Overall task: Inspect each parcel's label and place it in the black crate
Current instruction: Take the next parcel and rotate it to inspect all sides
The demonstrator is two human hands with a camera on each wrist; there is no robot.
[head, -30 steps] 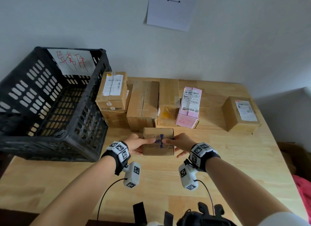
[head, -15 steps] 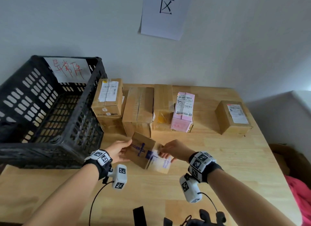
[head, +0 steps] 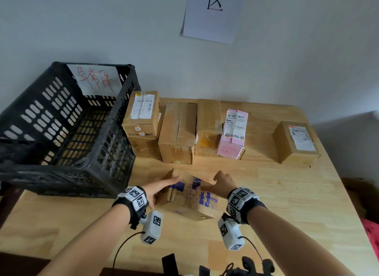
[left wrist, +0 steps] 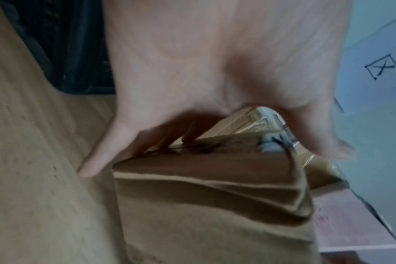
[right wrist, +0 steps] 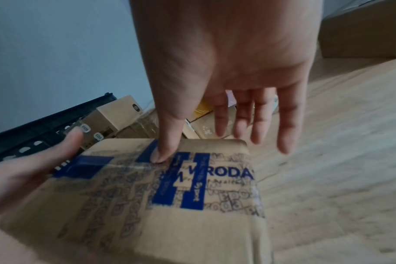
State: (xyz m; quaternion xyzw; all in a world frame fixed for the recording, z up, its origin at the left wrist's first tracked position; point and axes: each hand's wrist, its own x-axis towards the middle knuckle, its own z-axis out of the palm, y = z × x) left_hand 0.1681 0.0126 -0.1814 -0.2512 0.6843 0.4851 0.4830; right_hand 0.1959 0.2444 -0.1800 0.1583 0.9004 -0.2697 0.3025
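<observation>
A small brown parcel [head: 188, 201] with blue printed tape lies tilted between my hands, low over the wooden table [head: 266, 204]. Whether it rests on the wood cannot be told. My left hand [head: 164, 185] grips its left end, thumb on top and fingers down the far side, as the left wrist view shows on the parcel [left wrist: 215, 214]. My right hand [right wrist: 215, 142] has only its thumb pressed on the taped top of the parcel [right wrist: 147, 205]; its fingers stretch straight past the far edge. The black crate [head: 114, 152] stands to the left with no parcels visible inside.
Behind the hands stands a row of parcels: a labelled brown box [head: 141, 113] stacked on another, a large plain box [head: 178, 132], a pink-labelled one [head: 233, 132] and a lone box [head: 295, 142] far right. A red cloth [head: 371, 234] lies beyond the table's right edge.
The parcel has been turned in my hands, from lying flat to tilted up, and now its blue-taped face is on top. My right fingers have come off its side.
</observation>
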